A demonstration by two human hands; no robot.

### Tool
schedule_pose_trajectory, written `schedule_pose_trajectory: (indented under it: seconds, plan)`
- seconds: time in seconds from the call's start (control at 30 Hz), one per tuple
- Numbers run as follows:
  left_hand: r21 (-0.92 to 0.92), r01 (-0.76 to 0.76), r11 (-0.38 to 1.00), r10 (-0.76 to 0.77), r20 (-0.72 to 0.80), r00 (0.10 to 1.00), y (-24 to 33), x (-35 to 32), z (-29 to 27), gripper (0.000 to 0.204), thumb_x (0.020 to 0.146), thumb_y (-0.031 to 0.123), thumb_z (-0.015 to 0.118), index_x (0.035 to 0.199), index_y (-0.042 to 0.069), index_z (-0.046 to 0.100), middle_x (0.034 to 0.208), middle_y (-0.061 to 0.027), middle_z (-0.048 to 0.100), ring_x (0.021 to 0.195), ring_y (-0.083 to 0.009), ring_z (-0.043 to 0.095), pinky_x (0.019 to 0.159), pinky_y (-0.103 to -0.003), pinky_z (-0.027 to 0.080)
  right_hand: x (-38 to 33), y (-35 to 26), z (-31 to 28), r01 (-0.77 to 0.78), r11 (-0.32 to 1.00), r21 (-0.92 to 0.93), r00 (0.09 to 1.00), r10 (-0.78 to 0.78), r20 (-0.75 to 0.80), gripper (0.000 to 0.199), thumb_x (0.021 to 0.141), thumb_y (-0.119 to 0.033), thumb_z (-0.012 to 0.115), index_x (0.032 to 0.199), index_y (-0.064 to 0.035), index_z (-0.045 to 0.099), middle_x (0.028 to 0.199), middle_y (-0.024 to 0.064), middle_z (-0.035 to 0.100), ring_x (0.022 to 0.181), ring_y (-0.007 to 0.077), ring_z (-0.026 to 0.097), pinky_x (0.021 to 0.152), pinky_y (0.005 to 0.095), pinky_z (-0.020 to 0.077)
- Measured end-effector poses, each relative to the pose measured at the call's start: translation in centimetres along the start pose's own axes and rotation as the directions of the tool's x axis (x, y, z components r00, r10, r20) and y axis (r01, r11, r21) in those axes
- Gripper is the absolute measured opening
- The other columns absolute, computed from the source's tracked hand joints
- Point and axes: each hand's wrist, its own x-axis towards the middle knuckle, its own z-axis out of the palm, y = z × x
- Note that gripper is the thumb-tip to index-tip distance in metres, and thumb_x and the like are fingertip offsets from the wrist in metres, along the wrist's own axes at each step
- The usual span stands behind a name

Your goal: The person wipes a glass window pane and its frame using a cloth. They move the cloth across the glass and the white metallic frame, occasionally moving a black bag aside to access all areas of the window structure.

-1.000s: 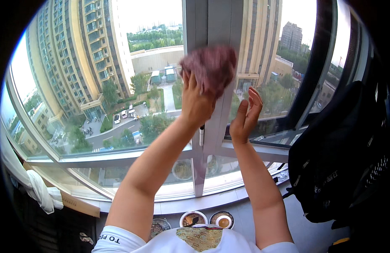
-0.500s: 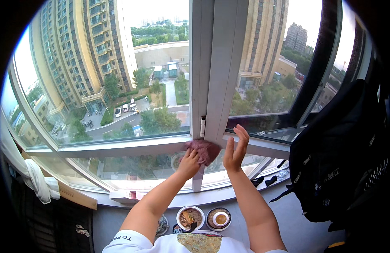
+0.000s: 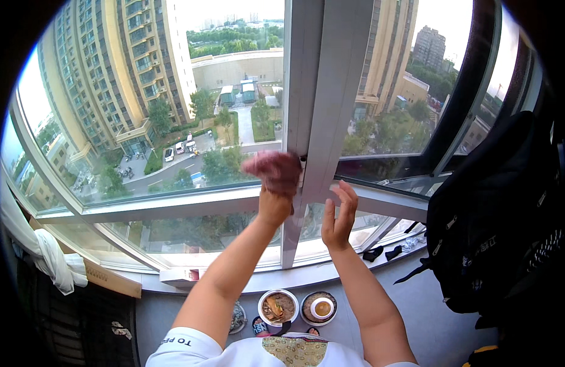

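A dusky pink cloth (image 3: 274,170) is bunched over the fingers of my left hand (image 3: 275,207), which is closed on it. Cloth and hand are at the upright white window post (image 3: 331,110), by the lower corner of the left window pane (image 3: 233,165). The window handle seen earlier on this post is mostly covered by the cloth. To the right of the post, my right hand (image 3: 340,221) is raised with thumb and fingers apart, holding nothing. It is in front of the lower window rail (image 3: 380,203); whether it touches the rail I cannot tell.
On the grey floor below my arms stand two round pots (image 3: 279,307) (image 3: 318,307) and a smaller plant pot (image 3: 237,319). A black backpack (image 3: 484,226) hangs at the right. A knotted white curtain (image 3: 57,263) is at the left, above a cardboard piece (image 3: 111,280).
My left hand has moved up from the lower rail to the window post with the cloth, which now covers the handle. My right hand stays raised in nearly the same place.
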Motion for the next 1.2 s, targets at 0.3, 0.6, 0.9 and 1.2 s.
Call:
schedule_pose_trajectory:
  seconds: [0.3, 0.6, 0.9, 1.2]
  plan:
    - [-0.260, 0.159, 0.952, -0.198, -0.132, 0.971, 3.5, -1.4, -1.5, 0.033, 0.075, 0.005, 0.062, 0.108, 0.010, 0.063, 0.113, -0.0118, 0.059, 0.105, -0.0330, 0.054, 0.093, -0.043, 0.041, -3.1, 0.3, -2.2, -0.076, 0.996, -0.043, 0.996, 0.078, 0.051, 0.025, 0.095, -0.012, 0.053, 0.118, -0.0020, 0.053, 0.128, 0.0198, 0.050, 0.119, 0.0347, 0.049, 0.103, 0.0429, 0.0369]
    - [-0.192, 0.269, 0.944, -0.237, 0.176, 0.955, 1.1, -5.3, 2.3, 0.046, 0.071, 0.013, 0.068, 0.117, 0.013, 0.062, 0.118, -0.0118, 0.059, 0.111, -0.0374, 0.052, 0.095, -0.050, 0.039, -5.6, -0.2, -1.7, -0.147, 0.989, -0.033, 0.983, 0.150, 0.107, 0.024, 0.091, -0.009, 0.058, 0.114, -0.0013, 0.057, 0.125, 0.0233, 0.051, 0.115, 0.0383, 0.051, 0.100, 0.0443, 0.0407]
    - [-0.354, 0.192, 0.915, -0.246, -0.114, 0.962, 6.3, 0.0, -2.0, 0.020, 0.070, 0.009, 0.066, 0.090, 0.010, 0.066, 0.096, -0.0109, 0.064, 0.089, -0.0333, 0.059, 0.077, -0.044, 0.046, -7.6, 0.6, -2.8, -0.216, 0.974, -0.067, 0.966, 0.223, 0.128, 0.023, 0.090, -0.008, 0.059, 0.111, -0.0017, 0.058, 0.121, 0.0226, 0.053, 0.115, 0.0378, 0.052, 0.098, 0.0437, 0.0427]
    - [-0.267, 0.252, 0.930, -0.250, 0.043, 0.967, 4.3, -7.0, 1.6, 0.036, 0.065, 0.008, 0.069, 0.101, 0.014, 0.069, 0.102, -0.0115, 0.064, 0.098, -0.0380, 0.058, 0.088, -0.045, 0.045, -9.2, 0.2, -2.8, -0.279, 0.958, -0.064, 0.938, 0.287, 0.197, 0.018, 0.091, -0.011, 0.060, 0.107, -0.0026, 0.062, 0.118, 0.0199, 0.056, 0.113, 0.0351, 0.053, 0.097, 0.0419, 0.0429]
